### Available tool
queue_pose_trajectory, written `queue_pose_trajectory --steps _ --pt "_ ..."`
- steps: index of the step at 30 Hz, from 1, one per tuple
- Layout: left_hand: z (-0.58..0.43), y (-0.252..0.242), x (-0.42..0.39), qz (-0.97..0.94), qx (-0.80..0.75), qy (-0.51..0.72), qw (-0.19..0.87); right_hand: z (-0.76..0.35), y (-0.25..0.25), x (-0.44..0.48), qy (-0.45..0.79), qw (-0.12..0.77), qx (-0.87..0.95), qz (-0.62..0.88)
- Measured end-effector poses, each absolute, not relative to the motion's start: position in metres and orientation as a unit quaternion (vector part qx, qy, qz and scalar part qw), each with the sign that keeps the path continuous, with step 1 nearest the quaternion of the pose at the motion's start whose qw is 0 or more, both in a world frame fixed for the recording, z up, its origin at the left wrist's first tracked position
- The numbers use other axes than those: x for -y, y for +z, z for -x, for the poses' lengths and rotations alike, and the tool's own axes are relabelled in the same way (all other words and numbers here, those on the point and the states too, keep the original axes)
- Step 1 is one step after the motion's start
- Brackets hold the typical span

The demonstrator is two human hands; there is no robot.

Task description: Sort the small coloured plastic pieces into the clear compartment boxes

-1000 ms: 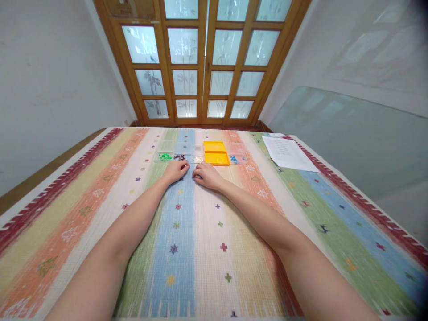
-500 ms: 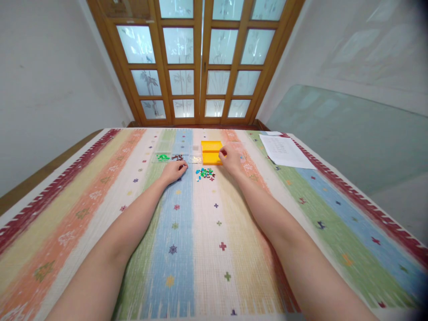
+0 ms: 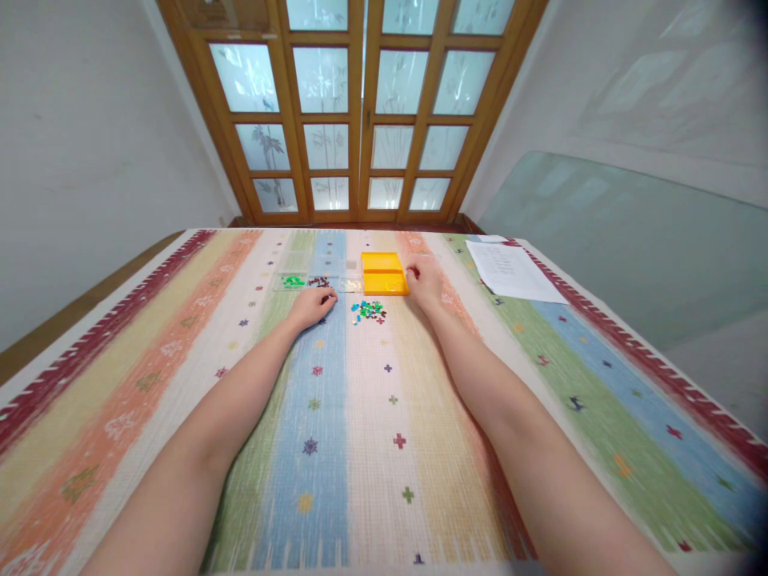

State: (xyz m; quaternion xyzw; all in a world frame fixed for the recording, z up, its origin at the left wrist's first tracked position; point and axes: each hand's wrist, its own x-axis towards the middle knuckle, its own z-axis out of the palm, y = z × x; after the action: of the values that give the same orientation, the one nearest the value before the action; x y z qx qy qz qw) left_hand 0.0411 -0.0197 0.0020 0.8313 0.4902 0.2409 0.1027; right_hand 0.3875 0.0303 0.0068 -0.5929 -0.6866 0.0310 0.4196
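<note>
My left hand [image 3: 312,306] rests on the striped cloth with its fingers curled in, just below a row of small clear trays. One tray holds green pieces [image 3: 294,282] and one holds dark red pieces [image 3: 320,282]. My right hand [image 3: 425,282] is closed on the right edge of a flat yellow tray [image 3: 382,274]. A small pile of mixed coloured beads [image 3: 369,310] lies loose on the cloth between my hands, below the yellow tray.
A striped, patterned cloth [image 3: 360,416] covers the whole table. A printed sheet of paper [image 3: 510,270] lies at the far right. Wooden glass-paned doors [image 3: 354,112] stand beyond the table's far edge, and a glass panel [image 3: 630,240] leans on the right.
My right hand left the spot by my left hand, uncovering the bead pile, and went up and right to the yellow tray. The tray was tipped up, then laid flat. My left hand stayed.
</note>
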Motion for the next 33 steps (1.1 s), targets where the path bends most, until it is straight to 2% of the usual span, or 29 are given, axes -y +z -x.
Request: queue_pose_trajectory --steps 10,17,27,33 --pt "-0.042 0.003 0.02 -0.828 -0.497 0.239 0.103 -0.312 0.026 0.019 0.1 0.25 0.916 0.299" --pt "-0.043 0.004 0.02 -0.827 -0.497 0.24 0.104 -0.301 0.033 0.034 0.112 0.179 0.945 0.249" --pt "-0.043 0.003 0.02 -0.829 -0.49 0.246 0.111 -0.3 0.031 0.032 0.106 0.182 0.951 0.225" --pt "-0.043 0.004 0.02 -0.831 -0.492 0.237 0.108 -0.299 0.023 0.03 0.138 0.258 0.908 0.299"
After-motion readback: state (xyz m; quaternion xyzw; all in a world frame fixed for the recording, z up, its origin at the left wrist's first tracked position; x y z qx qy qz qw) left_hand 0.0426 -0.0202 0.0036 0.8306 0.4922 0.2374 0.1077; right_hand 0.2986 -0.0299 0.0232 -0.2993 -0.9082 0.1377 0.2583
